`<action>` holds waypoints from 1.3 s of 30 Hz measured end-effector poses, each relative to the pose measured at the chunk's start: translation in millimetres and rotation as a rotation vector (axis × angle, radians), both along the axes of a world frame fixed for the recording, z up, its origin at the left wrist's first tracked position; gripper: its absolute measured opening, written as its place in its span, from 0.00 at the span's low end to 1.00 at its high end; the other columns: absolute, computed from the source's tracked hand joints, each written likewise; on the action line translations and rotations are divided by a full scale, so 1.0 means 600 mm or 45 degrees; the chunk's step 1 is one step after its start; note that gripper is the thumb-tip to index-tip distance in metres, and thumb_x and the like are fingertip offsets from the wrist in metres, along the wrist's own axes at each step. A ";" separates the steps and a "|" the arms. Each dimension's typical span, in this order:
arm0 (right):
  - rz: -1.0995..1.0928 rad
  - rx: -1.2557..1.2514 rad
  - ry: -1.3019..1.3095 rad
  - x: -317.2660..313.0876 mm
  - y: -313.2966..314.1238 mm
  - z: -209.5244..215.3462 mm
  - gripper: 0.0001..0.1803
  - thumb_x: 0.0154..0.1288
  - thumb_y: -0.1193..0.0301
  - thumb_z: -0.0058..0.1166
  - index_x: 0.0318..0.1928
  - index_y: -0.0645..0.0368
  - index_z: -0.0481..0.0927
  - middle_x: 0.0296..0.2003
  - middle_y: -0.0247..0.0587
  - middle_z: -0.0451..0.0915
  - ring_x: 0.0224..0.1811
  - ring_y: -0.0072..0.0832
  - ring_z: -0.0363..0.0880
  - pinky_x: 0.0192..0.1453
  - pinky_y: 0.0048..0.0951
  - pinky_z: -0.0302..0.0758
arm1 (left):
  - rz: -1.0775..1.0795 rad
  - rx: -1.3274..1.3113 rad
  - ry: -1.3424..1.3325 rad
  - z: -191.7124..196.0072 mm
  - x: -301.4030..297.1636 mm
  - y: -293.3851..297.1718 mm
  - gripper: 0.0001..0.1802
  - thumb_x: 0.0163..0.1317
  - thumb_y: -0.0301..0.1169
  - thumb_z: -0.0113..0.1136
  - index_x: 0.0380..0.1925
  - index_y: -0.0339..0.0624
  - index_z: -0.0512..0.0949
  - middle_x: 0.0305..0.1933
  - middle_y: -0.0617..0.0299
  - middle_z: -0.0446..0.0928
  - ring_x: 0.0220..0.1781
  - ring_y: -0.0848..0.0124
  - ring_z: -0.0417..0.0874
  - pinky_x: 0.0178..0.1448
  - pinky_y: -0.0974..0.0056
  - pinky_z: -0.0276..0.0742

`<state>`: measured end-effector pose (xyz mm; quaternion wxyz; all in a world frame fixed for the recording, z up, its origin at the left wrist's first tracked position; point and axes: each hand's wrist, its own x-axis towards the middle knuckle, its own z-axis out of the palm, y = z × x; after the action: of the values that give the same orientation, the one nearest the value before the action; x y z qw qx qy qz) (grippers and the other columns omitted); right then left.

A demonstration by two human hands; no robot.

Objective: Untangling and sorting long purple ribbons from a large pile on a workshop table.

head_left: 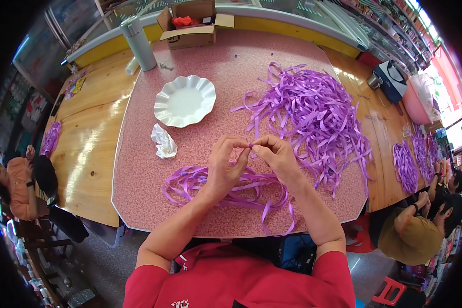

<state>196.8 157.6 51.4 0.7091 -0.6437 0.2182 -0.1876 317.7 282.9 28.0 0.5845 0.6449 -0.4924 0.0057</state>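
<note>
In front of me my left hand (224,165) and my right hand (281,158) meet fingertip to fingertip over the pink speckled table (143,192). Both are closed in a pinch on a small bit of purple ribbon, mostly covered by the fingers. Beneath my wrists lies a loose looped bundle of purple ribbons (190,191), one loop reaching toward the table's near edge. A large tangled heap of similar purple ribbons (318,113) spreads just beyond and right of my right hand. Left of my left hand sits a crumpled white tissue or wrapper (164,142).
A white scalloped dish (186,101) stands left of centre, with a pale green flask (138,43) behind it. At the back is an open cardboard box (192,36). Wooden tables (90,138) adjoin both sides, with more ribbon bundles (405,168) and seated people at right.
</note>
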 end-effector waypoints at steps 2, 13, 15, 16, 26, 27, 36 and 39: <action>0.004 -0.124 -0.008 0.000 -0.001 -0.005 0.06 0.67 0.73 0.59 0.42 0.61 0.82 0.30 0.25 0.77 0.28 0.08 0.68 0.29 0.13 0.64 | -0.028 0.012 0.044 -0.001 0.003 0.001 0.09 0.58 0.19 0.65 0.38 0.37 0.77 0.41 0.55 0.80 0.44 0.63 0.81 0.49 0.62 0.75; -0.008 -0.638 0.032 -0.001 -0.004 0.005 0.05 0.65 0.76 0.61 0.40 0.64 0.83 0.31 0.26 0.75 0.30 0.10 0.68 0.33 0.16 0.65 | -0.087 0.045 0.144 -0.006 0.008 0.004 0.07 0.61 0.21 0.64 0.39 0.37 0.77 0.40 0.58 0.79 0.43 0.67 0.78 0.50 0.63 0.72; -0.030 -0.665 0.038 -0.002 -0.003 0.007 0.05 0.64 0.76 0.63 0.39 0.63 0.85 0.31 0.26 0.74 0.30 0.11 0.67 0.31 0.17 0.64 | -0.085 0.038 0.153 -0.009 0.008 0.003 0.07 0.61 0.21 0.64 0.39 0.37 0.77 0.40 0.58 0.79 0.43 0.68 0.78 0.51 0.64 0.72; -0.028 -0.665 0.037 -0.002 -0.003 0.006 0.05 0.64 0.76 0.63 0.39 0.63 0.85 0.31 0.26 0.74 0.30 0.11 0.67 0.31 0.17 0.64 | -0.084 0.038 0.152 -0.008 0.007 0.003 0.07 0.61 0.21 0.64 0.39 0.37 0.77 0.40 0.58 0.79 0.43 0.68 0.78 0.51 0.64 0.72; -0.014 -0.589 0.066 -0.006 -0.004 0.012 0.06 0.64 0.76 0.64 0.41 0.62 0.88 0.29 0.25 0.74 0.29 0.11 0.66 0.30 0.18 0.60 | -0.075 0.083 0.167 -0.007 0.006 0.008 0.06 0.61 0.22 0.63 0.38 0.37 0.77 0.39 0.58 0.79 0.43 0.69 0.78 0.51 0.64 0.72; -0.004 -0.577 0.059 -0.006 -0.005 0.011 0.06 0.64 0.76 0.64 0.41 0.62 0.87 0.29 0.24 0.74 0.29 0.11 0.66 0.30 0.18 0.60 | -0.074 0.088 0.169 -0.009 0.006 0.007 0.06 0.61 0.22 0.63 0.38 0.37 0.77 0.39 0.58 0.79 0.43 0.69 0.78 0.51 0.64 0.72; 0.010 -0.542 0.068 -0.004 -0.003 0.009 0.07 0.65 0.75 0.63 0.42 0.63 0.86 0.29 0.23 0.73 0.27 0.11 0.63 0.29 0.18 0.59 | -0.085 0.084 0.183 -0.008 0.003 0.004 0.08 0.57 0.23 0.66 0.34 0.40 0.76 0.37 0.55 0.79 0.43 0.57 0.80 0.51 0.57 0.71; 0.016 -0.618 0.129 -0.004 -0.004 0.014 0.08 0.65 0.75 0.64 0.43 0.63 0.87 0.27 0.22 0.71 0.27 0.11 0.63 0.29 0.19 0.58 | -0.075 0.076 0.181 -0.013 0.005 0.003 0.08 0.57 0.24 0.65 0.35 0.40 0.76 0.37 0.55 0.79 0.43 0.57 0.80 0.51 0.57 0.71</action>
<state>194.2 155.5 59.9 0.5229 -0.8052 0.1980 -0.1975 321.0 284.8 20.3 0.5985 0.6459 -0.4684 -0.0720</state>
